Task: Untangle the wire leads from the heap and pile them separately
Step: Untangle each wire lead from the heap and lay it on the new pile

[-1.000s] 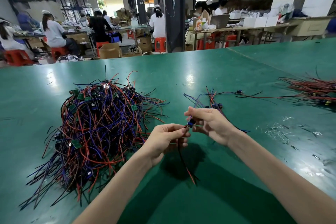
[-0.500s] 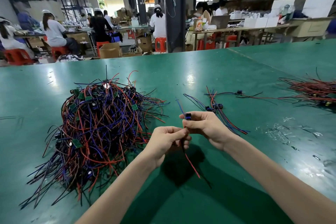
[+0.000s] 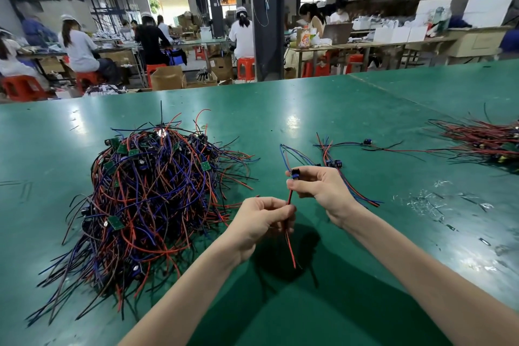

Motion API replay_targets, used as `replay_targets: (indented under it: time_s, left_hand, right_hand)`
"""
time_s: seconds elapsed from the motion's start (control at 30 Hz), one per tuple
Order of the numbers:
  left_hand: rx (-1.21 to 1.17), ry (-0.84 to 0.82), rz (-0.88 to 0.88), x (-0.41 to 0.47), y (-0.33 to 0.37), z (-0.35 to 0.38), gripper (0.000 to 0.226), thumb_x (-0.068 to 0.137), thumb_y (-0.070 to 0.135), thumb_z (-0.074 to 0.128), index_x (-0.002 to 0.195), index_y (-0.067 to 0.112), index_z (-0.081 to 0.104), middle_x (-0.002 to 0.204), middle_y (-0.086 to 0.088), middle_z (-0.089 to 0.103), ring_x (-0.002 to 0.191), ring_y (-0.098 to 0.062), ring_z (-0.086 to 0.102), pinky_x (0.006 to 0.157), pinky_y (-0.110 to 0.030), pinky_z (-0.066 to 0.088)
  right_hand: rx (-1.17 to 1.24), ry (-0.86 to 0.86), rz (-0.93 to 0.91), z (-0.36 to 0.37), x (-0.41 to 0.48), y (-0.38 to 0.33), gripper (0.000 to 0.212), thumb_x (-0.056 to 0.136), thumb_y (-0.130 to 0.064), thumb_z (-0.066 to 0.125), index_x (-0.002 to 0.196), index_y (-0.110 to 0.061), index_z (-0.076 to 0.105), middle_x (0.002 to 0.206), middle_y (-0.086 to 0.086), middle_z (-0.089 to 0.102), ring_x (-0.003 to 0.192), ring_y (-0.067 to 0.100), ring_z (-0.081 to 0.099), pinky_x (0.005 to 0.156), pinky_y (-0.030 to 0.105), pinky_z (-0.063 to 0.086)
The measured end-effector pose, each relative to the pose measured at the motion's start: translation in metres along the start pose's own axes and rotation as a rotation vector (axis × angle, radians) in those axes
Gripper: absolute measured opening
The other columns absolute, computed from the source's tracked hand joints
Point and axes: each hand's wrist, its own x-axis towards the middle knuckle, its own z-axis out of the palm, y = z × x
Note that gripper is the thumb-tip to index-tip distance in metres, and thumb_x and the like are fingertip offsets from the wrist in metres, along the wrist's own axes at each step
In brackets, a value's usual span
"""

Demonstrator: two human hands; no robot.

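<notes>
A big tangled heap of red, blue and black wire leads [image 3: 157,199] with small green boards lies on the green table [image 3: 323,109] at the left. Both hands hold one wire lead [image 3: 289,199] above the table, right of the heap. My right hand [image 3: 317,188] pinches its small blue component at the top. Lower down, my left hand [image 3: 264,219] pinches its red and black wires, whose ends hang below. Blue wires rise above the right hand. A small pile of separated leads [image 3: 337,160] lies just behind my right hand.
Another spread of red and black leads [image 3: 483,140] lies at the table's right edge. Small wire scraps and clear bits [image 3: 438,202] litter the table to the right of my right arm. Other people work at benches beyond the far table edge.
My right hand has lifted the blue component up and away from my left hand, drawing the lead straighter. The left hand has stayed about in place, with the wires sliding through its fingers.
</notes>
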Motion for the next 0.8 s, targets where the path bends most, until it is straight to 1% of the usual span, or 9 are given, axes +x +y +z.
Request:
replay_targets:
  time_s: [0.1, 0.13, 0.2, 0.27, 0.43, 0.53, 0.6, 0.7, 0.8]
  left_hand:
    - [0.026, 0.002, -0.031, 0.000, 0.002, -0.002, 0.019, 0.088, 0.011, 0.063, 0.071, 0.004, 0.060, 0.051, 0.001, 0.057, 0.041, -0.006, 0.050, 0.047, -0.019, 0.050]
    - [0.011, -0.008, -0.036, 0.000, 0.002, -0.002, 0.019, 0.089, 0.010, 0.062, 0.072, 0.003, 0.059, 0.051, 0.001, 0.057, 0.041, -0.007, 0.051, 0.049, -0.021, 0.052]
    - [-0.017, -0.048, -0.024, -0.001, 0.001, -0.001, 0.013, 0.089, 0.003, 0.059, 0.077, 0.002, 0.061, 0.057, -0.001, 0.059, 0.047, -0.008, 0.056, 0.058, -0.026, 0.058]
    - [-0.014, -0.083, -0.019, -0.002, 0.000, 0.001, 0.011, 0.088, -0.004, 0.058, 0.080, 0.001, 0.063, 0.061, -0.002, 0.060, 0.052, -0.009, 0.059, 0.064, -0.029, 0.060]
    - [0.003, -0.083, -0.069, -0.003, 0.000, 0.003, 0.019, 0.090, 0.008, 0.060, 0.073, 0.000, 0.060, 0.052, -0.002, 0.056, 0.044, -0.009, 0.054, 0.059, -0.029, 0.059]
    - [-0.019, -0.120, -0.031, -0.004, 0.000, 0.004, 0.009, 0.089, 0.000, 0.058, 0.080, 0.000, 0.061, 0.061, -0.002, 0.059, 0.051, -0.010, 0.059, 0.062, -0.027, 0.059]
    - [-0.018, -0.149, -0.023, -0.005, 0.000, 0.005, 0.007, 0.088, -0.002, 0.058, 0.082, -0.001, 0.062, 0.061, -0.001, 0.058, 0.051, -0.008, 0.057, 0.063, -0.027, 0.059]
    - [0.002, -0.148, -0.049, -0.004, 0.000, 0.005, 0.015, 0.090, 0.004, 0.058, 0.077, -0.002, 0.062, 0.051, 0.001, 0.054, 0.045, -0.006, 0.050, 0.064, -0.031, 0.060]
    - [-0.019, -0.112, -0.061, -0.003, -0.002, 0.004, 0.017, 0.091, 0.005, 0.057, 0.076, -0.001, 0.060, 0.054, -0.002, 0.057, 0.047, -0.009, 0.053, 0.063, -0.032, 0.060]
  right_hand:
    - [0.002, 0.003, -0.008, -0.001, 0.001, 0.000, 0.016, 0.078, 0.003, 0.071, 0.085, -0.011, 0.070, 0.065, -0.003, 0.065, 0.056, 0.002, 0.055, 0.057, 0.013, 0.047]
    - [-0.001, 0.004, -0.010, 0.000, 0.002, 0.001, 0.016, 0.079, 0.003, 0.070, 0.086, -0.011, 0.070, 0.066, -0.002, 0.065, 0.057, 0.003, 0.055, 0.057, 0.014, 0.047]
    - [-0.003, 0.017, -0.011, -0.001, 0.004, 0.001, 0.015, 0.080, 0.004, 0.069, 0.090, -0.008, 0.068, 0.069, 0.001, 0.064, 0.059, 0.007, 0.054, 0.056, 0.014, 0.047]
    - [-0.014, 0.038, -0.009, -0.004, 0.006, 0.001, 0.016, 0.081, 0.005, 0.067, 0.095, -0.003, 0.067, 0.071, 0.005, 0.062, 0.061, 0.010, 0.053, 0.055, 0.013, 0.047]
    - [-0.049, 0.063, -0.006, -0.009, 0.009, 0.003, 0.017, 0.082, 0.005, 0.067, 0.098, 0.000, 0.065, 0.072, 0.006, 0.062, 0.062, 0.012, 0.054, 0.057, 0.016, 0.048]
    - [-0.054, 0.109, -0.024, -0.014, 0.013, 0.003, 0.014, 0.082, 0.003, 0.068, 0.092, -0.005, 0.066, 0.072, 0.006, 0.062, 0.064, 0.015, 0.053, 0.059, 0.019, 0.047]
    - [-0.055, 0.125, -0.037, -0.017, 0.014, 0.003, 0.014, 0.081, 0.002, 0.069, 0.086, -0.010, 0.066, 0.070, 0.005, 0.062, 0.064, 0.015, 0.053, 0.058, 0.019, 0.047]
    - [-0.080, 0.141, -0.063, -0.018, 0.015, 0.005, 0.016, 0.080, 0.001, 0.070, 0.084, -0.014, 0.066, 0.069, 0.003, 0.062, 0.063, 0.013, 0.052, 0.057, 0.018, 0.046]
    - [-0.089, 0.193, -0.078, -0.021, 0.018, 0.005, 0.017, 0.081, -0.001, 0.070, 0.081, -0.017, 0.066, 0.069, -0.001, 0.063, 0.061, 0.011, 0.052, 0.057, 0.018, 0.046]
